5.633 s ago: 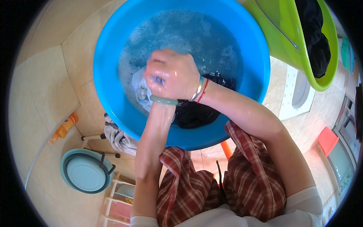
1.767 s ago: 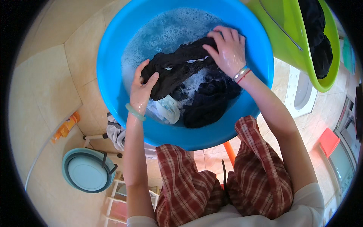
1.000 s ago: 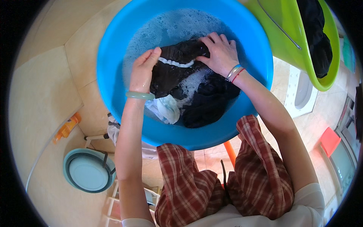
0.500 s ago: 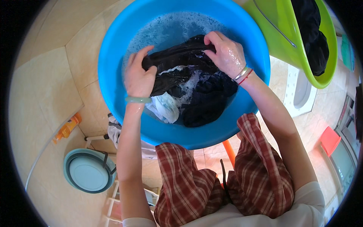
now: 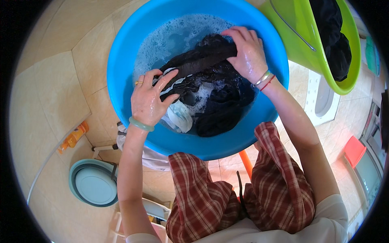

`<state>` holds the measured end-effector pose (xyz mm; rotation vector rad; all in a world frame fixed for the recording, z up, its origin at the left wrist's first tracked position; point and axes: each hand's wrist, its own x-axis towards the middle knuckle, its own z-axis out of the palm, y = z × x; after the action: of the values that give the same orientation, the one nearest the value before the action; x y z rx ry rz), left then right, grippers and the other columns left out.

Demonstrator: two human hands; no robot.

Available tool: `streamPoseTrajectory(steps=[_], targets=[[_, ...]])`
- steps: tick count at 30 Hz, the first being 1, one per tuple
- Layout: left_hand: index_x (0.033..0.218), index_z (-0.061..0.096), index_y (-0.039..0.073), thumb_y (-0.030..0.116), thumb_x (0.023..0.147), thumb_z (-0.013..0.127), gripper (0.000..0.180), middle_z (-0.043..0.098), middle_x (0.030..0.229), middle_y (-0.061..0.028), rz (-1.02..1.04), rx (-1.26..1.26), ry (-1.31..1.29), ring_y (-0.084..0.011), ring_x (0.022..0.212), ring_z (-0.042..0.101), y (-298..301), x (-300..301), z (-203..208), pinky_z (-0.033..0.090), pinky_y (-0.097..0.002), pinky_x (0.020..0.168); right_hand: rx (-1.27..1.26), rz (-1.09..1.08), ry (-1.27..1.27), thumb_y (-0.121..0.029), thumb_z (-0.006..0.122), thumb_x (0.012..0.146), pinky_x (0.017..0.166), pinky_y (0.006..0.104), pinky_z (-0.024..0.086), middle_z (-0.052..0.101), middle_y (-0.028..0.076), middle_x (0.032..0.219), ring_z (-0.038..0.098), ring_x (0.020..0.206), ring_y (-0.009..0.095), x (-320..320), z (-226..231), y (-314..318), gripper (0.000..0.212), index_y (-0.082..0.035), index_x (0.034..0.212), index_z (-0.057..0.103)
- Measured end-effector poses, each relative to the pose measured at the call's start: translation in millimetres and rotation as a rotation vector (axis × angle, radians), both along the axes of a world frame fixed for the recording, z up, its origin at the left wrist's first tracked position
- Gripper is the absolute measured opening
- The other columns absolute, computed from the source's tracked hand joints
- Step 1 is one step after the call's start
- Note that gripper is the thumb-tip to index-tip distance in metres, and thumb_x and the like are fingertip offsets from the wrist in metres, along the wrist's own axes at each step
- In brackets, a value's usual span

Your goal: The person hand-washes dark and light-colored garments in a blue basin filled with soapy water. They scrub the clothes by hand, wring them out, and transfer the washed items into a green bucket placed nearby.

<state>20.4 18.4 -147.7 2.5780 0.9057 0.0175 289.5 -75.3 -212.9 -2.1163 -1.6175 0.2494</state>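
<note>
A wet black garment is stretched slantwise between my two hands over the soapy water in a round blue basin. My left hand, with a ring and a pale green bangle, grips the garment's left end, thumb and fingers around the cloth. My right hand, with a silver bangle and a red string at the wrist, holds the upper right end. Below the garment, a pale blue-white cloth lies near my left hand. Beside it, a dark clothing heap sits partly under water.
A tilted lime-green bucket with black cloth stands at the right, near a white squat toilet. At left are an orange bottle and a grey-blue basin. A whitish cloth hangs behind the blue basin's near rim.
My left hand has moved slightly down and left, and my right hand slightly right and up. The black garment is now drawn out flatter and longer between them.
</note>
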Motion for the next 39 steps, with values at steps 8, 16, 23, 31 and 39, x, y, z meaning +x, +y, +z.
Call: streamPoseTrajectory(steps=[8, 16, 23, 31, 39], targets=[[0.122, 0.067, 0.03, 0.002, 0.078, 0.07, 0.052, 0.065, 0.101, -0.0023, 0.149, 0.05, -0.03, -0.0286, 0.084, 0.06, 19.9, -20.8, -21.3, 0.05, -0.0362, 0.079, -0.038, 0.109, 0.164, -0.011, 0.071, 0.08, 0.089, 0.0391, 0.044, 0.066, 0.005, 0.097, 0.062, 0.088, 0.027, -4.1, -13.3, -12.5, 0.038, -0.014, 0.116, 0.061], [0.133, 0.06, 0.01, 0.01, 0.096, 0.057, 0.037, 0.06, 0.133, -0.0057, 0.46, -0.497, -0.374, -0.015, 0.123, 0.053, 38.4, -15.4, -13.1, 0.039, -0.0299, 0.105, -0.096, 0.098, 0.874, -0.012, 0.068, 0.088, 0.092, 0.0321, 0.047, 0.064, 0.002, 0.116, 0.06, 0.104, 0.018, -1.5, 4.2, 3.5, 0.043, -0.016, 0.129, 0.057], [0.127, 0.065, 0.015, 0.006, 0.097, 0.053, 0.033, 0.064, 0.124, -0.0101, 0.427, -0.244, -0.117, -0.0187, 0.11, 0.06, 39.1, -23.7, -24.5, 0.045, -0.0271, 0.093, 0.182, 0.355, 0.0, -0.012, 0.07, 0.078, 0.086, 0.0367, 0.043, 0.065, -0.003, 0.105, 0.057, 0.098, 0.017, -26.7, -1.6, -8.6, 0.021, -0.017, 0.097, 0.069], [0.122, 0.068, 0.015, -0.001, 0.094, 0.05, 0.036, 0.064, 0.115, -0.0099, 0.317, -0.12, -0.18, -0.0195, 0.092, 0.061, 38.0, -32.5, -26.9, 0.047, -0.0268, 0.079, -0.125, 0.224, -0.154, -0.015, 0.065, 0.082, 0.083, 0.0377, 0.044, 0.062, 0.001, 0.108, 0.059, 0.098, 0.021, -29.4, -36.4, -2.3, 0.028, -0.017, 0.11, 0.066], [0.114, 0.069, 0.014, 0.02, 0.084, 0.07, 0.031, 0.06, 0.096, -0.0147, 0.091, 0.067, 0.094, -0.033, 0.086, 0.057, 20.6, -16.9, -8.2, 0.044, -0.0421, 0.082, -0.029, 0.103, 0.521, -0.013, 0.072, 0.081, 0.084, 0.0382, 0.046, 0.062, 0.005, 0.091, 0.059, 0.094, 0.026, -15.0, 17.5, -0.1, 0.014, -0.01, 0.093, 0.066]])
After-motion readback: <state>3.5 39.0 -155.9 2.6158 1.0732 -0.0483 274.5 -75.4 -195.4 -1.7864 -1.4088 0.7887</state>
